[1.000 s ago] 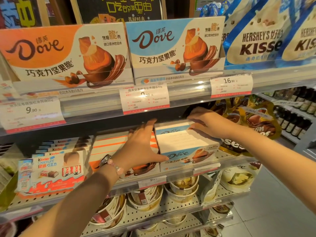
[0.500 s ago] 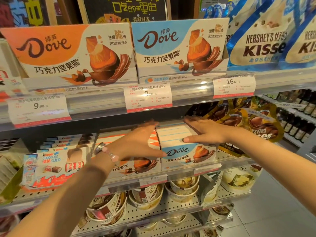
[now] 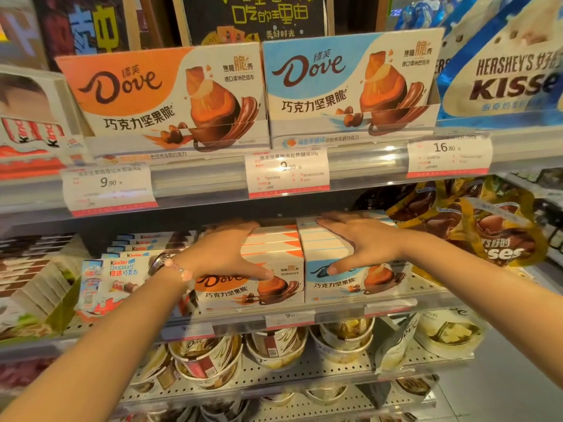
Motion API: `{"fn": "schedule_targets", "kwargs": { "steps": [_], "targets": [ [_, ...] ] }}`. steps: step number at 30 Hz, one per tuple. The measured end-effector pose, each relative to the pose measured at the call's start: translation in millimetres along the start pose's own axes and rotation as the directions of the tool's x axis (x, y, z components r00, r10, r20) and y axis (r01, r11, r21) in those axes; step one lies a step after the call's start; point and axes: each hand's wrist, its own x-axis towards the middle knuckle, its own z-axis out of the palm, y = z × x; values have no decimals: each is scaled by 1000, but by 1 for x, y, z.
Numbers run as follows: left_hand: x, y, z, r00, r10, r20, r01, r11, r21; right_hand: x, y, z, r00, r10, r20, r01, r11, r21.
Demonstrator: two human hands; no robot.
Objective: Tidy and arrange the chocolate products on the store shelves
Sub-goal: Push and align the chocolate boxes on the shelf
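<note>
On the middle shelf (image 3: 393, 306), the left hand (image 3: 225, 254) is lying flat over the orange Dove box (image 3: 268, 269), fingers spread and stretched toward the back, thumb resting on the box's front face — pressing, not gripping. The right hand (image 3: 362, 239) is lying the same way on the blue Dove box (image 3: 344, 269), fingers extended across its top, thumb reaching down onto the front. The two boxes are sitting side by side, touching, at the shelf's front edge. A beaded bracelet (image 3: 179, 269) is circling the left wrist. Kinder boxes (image 3: 122, 275) are standing just left of the orange one; gold Kisses bags (image 3: 499, 239) are hanging to the right. Above, bigger Dove displays (image 3: 350, 86) and price tags (image 3: 288, 172) are lining the upper shelf; tubs (image 3: 274, 345) are filling the shelf below.
</note>
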Motion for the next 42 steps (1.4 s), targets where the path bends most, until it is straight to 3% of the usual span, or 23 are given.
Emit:
{"fn": "schedule_targets", "kwargs": {
  "steps": [9, 11, 13, 15, 17, 19, 24, 29, 32, 42],
  "targets": [
    [-1, 2, 0, 1000, -14, -21, 12, 998, -62, -2, -4, 4, 997, -9, -75, 6, 999, -49],
    [-5, 3, -3, 999, -41, -6, 41, 997, -61, -8, -5, -4, 999, 18, -32, -15, 996, 89],
    [-13, 0, -2, 985, -118, -127, 116, 993, -26, -18, 0, -10, 986, 124, -112, -87, 953, 289],
    [-25, -6, 1, 895, -227, -384, 179, 971, -157, -28, 10, -11, 894, 292, -340, -145, 907, 396],
    [-37, -13, 7, 718, -357, -598, 215, 930, -297, -40, 18, -4, 766, 413, -492, -205, 883, 422],
    [-42, -18, 14, 619, -482, -620, 279, 873, -400, -49, 24, 9, 721, 487, -494, -270, 853, 446],
    [-43, -14, 33, 601, -619, -506, 282, 756, -591, -52, 25, 35, 712, 553, -432, -261, 780, 568],
    [-43, -1, 37, 661, -575, -482, 239, 770, -592, -44, 19, 39, 690, 592, -417, -232, 726, 648],
    [-46, 4, 34, 661, -573, -484, 260, 780, -569, -45, 16, 39, 686, 612, -394, -252, 707, 661],
    [-54, 1, 31, 720, -546, -429, 313, 806, -502, -48, 1, 36, 693, 596, -406, -311, 755, 578]
  ]
}}
